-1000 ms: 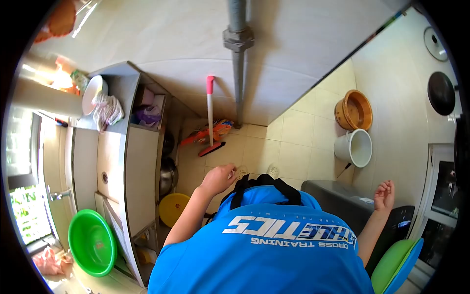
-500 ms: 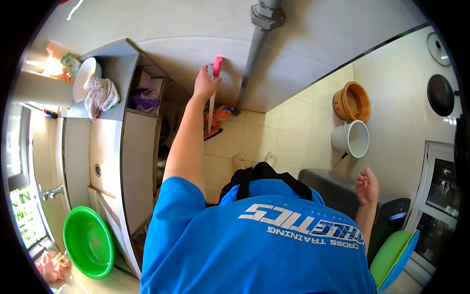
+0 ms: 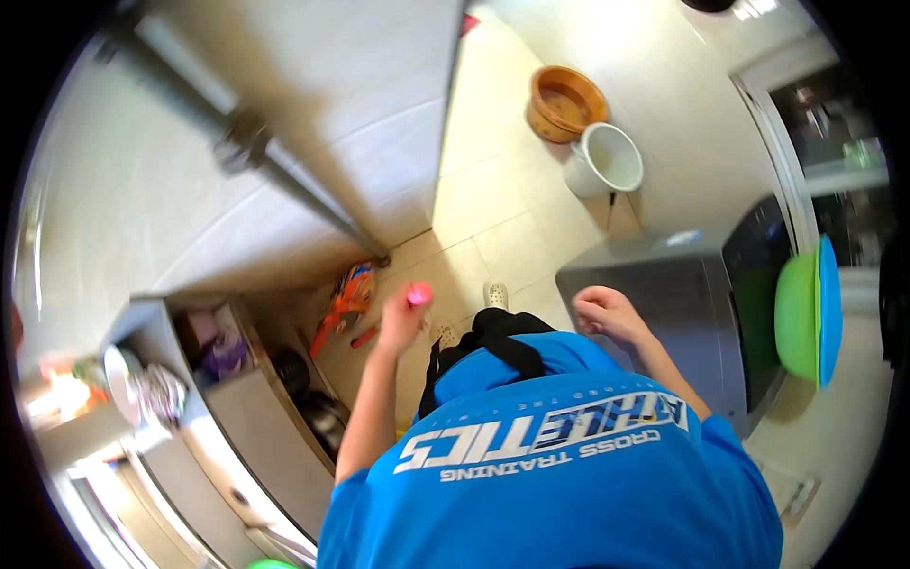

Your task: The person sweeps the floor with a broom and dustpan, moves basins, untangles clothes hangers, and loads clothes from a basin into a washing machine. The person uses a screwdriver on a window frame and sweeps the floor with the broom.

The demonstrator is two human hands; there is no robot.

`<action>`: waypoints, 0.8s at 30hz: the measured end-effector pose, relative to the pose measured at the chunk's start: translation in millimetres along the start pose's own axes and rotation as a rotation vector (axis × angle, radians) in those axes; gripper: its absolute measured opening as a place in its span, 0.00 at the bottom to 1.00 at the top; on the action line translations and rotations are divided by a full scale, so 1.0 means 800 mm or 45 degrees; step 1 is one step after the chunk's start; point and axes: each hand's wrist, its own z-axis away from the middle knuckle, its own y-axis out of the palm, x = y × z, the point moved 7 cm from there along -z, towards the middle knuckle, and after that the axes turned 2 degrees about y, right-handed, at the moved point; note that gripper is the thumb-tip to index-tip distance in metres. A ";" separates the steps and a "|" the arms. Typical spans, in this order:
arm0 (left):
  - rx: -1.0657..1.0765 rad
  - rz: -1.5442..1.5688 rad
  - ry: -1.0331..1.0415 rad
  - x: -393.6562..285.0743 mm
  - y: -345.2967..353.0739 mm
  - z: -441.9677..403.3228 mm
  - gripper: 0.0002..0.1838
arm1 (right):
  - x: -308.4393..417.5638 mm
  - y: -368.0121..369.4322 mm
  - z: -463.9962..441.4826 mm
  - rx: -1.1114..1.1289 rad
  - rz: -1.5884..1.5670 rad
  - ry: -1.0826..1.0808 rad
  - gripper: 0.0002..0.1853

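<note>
My left hand (image 3: 403, 322) is wrapped round the upper part of a broom. The broom's pink handle end (image 3: 419, 294) sticks out at the top of the fist, and its red brush head (image 3: 365, 338) shows low over the floor, left of the hand. Most of the handle is hidden behind my hand. An orange and blue bag (image 3: 351, 292) lies by the wall just beyond the brush. My right hand (image 3: 607, 313) is curled closed with nothing in it, in front of the grey machine.
A grey pipe (image 3: 303, 190) runs along the wall. On the tiled floor (image 3: 507, 232) stand a brown wooden tub (image 3: 559, 109) and a white bucket (image 3: 611, 161). The grey machine (image 3: 664, 322) is at the right, beside green and blue basins (image 3: 801, 313). Open shelves (image 3: 223, 379) are at the left.
The view has turned to the right. My left hand reached out to the broom, closed on it and drew it in towards my body. My right hand has come inward.
</note>
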 end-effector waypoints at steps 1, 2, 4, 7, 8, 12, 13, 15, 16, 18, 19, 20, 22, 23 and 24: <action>0.089 -0.052 0.001 -0.027 0.025 0.011 0.08 | -0.004 0.008 -0.005 0.025 -0.004 0.009 0.07; 0.193 -0.092 0.009 -0.051 0.047 0.018 0.08 | -0.004 0.017 -0.012 0.047 0.028 0.004 0.08; 0.331 -0.156 0.034 -0.093 0.077 0.022 0.08 | -0.007 0.036 -0.033 0.116 0.022 0.036 0.11; 0.566 -0.197 0.285 -0.154 0.113 0.013 0.06 | 0.011 0.065 -0.048 0.240 -0.041 0.222 0.20; 0.639 -0.161 0.347 -0.171 0.124 0.008 0.05 | 0.015 0.071 -0.057 0.323 -0.071 0.246 0.22; 0.854 -0.178 0.477 -0.223 0.182 -0.018 0.05 | 0.022 0.070 -0.109 0.380 -0.261 0.305 0.22; 0.919 -0.141 0.587 -0.233 0.199 -0.026 0.05 | 0.029 0.059 -0.120 0.336 -0.294 0.303 0.21; 1.026 -0.149 0.476 -0.244 0.227 -0.052 0.06 | 0.024 0.035 -0.154 0.275 -0.376 0.295 0.17; 1.085 -0.285 0.370 -0.249 0.242 -0.063 0.07 | 0.014 0.025 -0.176 0.289 -0.644 0.363 0.15; 1.189 -0.473 0.380 -0.245 0.276 -0.087 0.11 | 0.019 -0.002 -0.204 0.260 -1.000 0.448 0.08; 1.194 -0.487 0.370 -0.254 0.289 -0.101 0.11 | 0.030 -0.019 -0.211 0.271 -1.013 0.450 0.08; 1.156 -0.593 0.524 -0.272 0.303 -0.116 0.14 | 0.050 -0.040 -0.213 0.296 -0.954 0.423 0.08; 1.104 -0.666 0.691 -0.309 0.328 -0.144 0.22 | 0.108 -0.081 -0.180 0.429 -1.137 0.329 0.08; 1.100 -0.674 0.681 -0.320 0.337 -0.158 0.22 | 0.099 -0.104 -0.209 0.285 -1.056 0.264 0.11; 1.046 -0.701 0.606 -0.325 0.342 -0.176 0.23 | 0.096 -0.125 -0.230 0.329 -1.127 0.194 0.09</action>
